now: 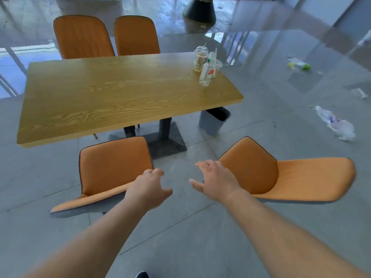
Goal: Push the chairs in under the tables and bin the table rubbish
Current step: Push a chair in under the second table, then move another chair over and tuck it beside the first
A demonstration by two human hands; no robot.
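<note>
A wooden table point(112, 93) stands ahead of me. On its far right corner sit clear plastic cups point(200, 57) and a plastic bottle point(206, 74). Two orange chairs are pulled out on the near side: the left chair point(112, 167) and the right chair point(285, 177), which is turned sideways. My left hand point(149, 189) hovers at the left chair's right edge, fingers spread and holding nothing. Spread open as well, my right hand point(214, 178) is at the right chair's backrest edge. A grey bin point(212, 122) stands under the table's right end.
Two more orange chairs point(84, 37) point(136, 36) sit tucked at the table's far side. Litter lies on the tiled floor to the right: a crumpled plastic bag point(335, 123), a bottle point(299, 65) and a small wrapper point(359, 93). A black pedestal base point(199, 10) stands beyond.
</note>
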